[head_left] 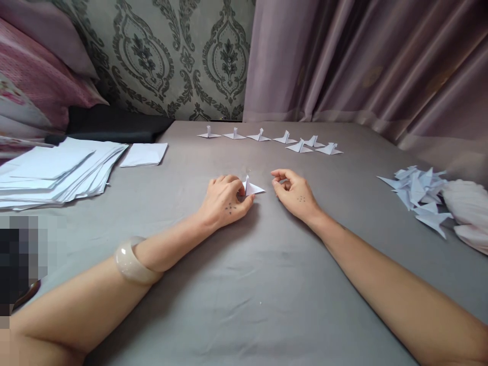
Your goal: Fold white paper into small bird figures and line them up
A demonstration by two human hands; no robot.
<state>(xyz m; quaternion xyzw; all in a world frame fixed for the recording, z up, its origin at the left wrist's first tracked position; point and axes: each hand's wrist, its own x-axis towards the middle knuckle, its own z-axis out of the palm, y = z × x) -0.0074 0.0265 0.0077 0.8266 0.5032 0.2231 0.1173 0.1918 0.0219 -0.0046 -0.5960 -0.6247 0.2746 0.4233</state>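
A small white folded paper crane (254, 188) is near the middle of the grey cloth, its one pointed wing spread to the right and a narrow part standing up. My left hand (225, 199) grips it from the left, with the thumb in front and the fingers bent around its left side, which they hide. To the right of the crane, apart from it, my right hand (295, 192) hovers with bent fingers. A narrow gap shows between its thumb and forefinger, and nothing is visible in it.
Several finished paper cranes (261, 135) stand in a row at the back. A heap of folded paper cranes (417, 188) lies at right beside a pale cloth (467, 206). Stacked white sheets (57, 168) and a smaller paper stack (144, 154) lie at left.
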